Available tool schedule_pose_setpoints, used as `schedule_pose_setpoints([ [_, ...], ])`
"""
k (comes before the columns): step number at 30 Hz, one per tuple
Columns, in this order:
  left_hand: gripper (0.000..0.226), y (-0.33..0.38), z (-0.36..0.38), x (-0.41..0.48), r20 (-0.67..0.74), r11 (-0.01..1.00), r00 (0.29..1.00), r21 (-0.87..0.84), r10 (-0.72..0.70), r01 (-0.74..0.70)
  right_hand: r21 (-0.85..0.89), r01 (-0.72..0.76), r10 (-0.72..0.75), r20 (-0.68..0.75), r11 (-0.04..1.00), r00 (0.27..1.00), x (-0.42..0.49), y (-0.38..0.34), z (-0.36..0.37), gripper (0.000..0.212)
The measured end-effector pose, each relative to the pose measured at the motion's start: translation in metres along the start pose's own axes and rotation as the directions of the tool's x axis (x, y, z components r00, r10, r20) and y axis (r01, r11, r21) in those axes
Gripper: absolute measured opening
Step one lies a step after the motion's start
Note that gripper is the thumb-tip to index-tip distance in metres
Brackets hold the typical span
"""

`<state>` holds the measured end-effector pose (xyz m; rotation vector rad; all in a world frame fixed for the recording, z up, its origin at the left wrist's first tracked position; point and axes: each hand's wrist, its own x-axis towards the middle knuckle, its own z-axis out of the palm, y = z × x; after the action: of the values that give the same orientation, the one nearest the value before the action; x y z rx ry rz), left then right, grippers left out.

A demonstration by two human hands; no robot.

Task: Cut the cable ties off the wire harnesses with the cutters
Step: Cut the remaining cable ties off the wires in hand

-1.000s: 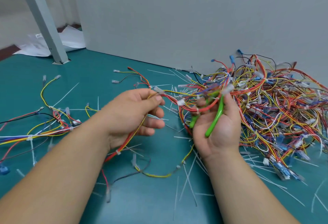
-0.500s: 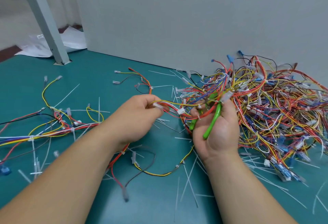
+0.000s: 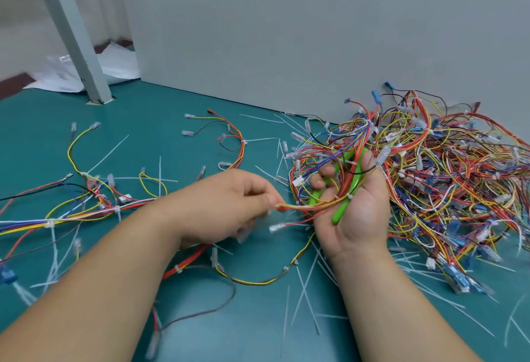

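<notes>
- The teal tabletop (image 3: 160, 109) fills the lower part of the view, with a grey wall panel (image 3: 286, 32) standing along its far edge.
- A big tangled pile of wire harnesses (image 3: 459, 175) lies at the right against the panel, and a smaller spread of harnesses (image 3: 86, 207) lies at the left.
- The right hand (image 3: 355, 218) is palm up at the near-left edge of the pile, its fingers curled round the green-handled cutters (image 3: 341, 212). Loops of wire cross the palm.
- The left hand (image 3: 226, 204) is knuckles up just beside it, pinching the held harness (image 3: 295, 207) between thumb and fingertips. That strand runs across into the right palm.
- A white cable tie (image 3: 348, 196) sits on the wires over the cutter handle.
- Loose white ties (image 3: 304, 284) lie scattered on the tabletop below the hands.
</notes>
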<state>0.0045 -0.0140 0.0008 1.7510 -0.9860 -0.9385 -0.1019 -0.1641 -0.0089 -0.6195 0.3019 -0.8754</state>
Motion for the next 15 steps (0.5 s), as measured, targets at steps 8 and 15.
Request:
schedule_pose_setpoints([
  [8,0.020,0.002,0.001,0.008,-0.302,1.000,0.953,0.005,-0.014,0.016,0.000,-0.055,0.055,0.050,0.998,0.997,-0.001,0.000,0.001,0.044],
  [15,0.029,0.005,0.003,0.016,-0.630,0.976,0.775,-0.136,0.048,-0.171,-0.003,-0.125,0.125,0.113,0.992,0.986,-0.003,0.003,-0.001,0.015],
])
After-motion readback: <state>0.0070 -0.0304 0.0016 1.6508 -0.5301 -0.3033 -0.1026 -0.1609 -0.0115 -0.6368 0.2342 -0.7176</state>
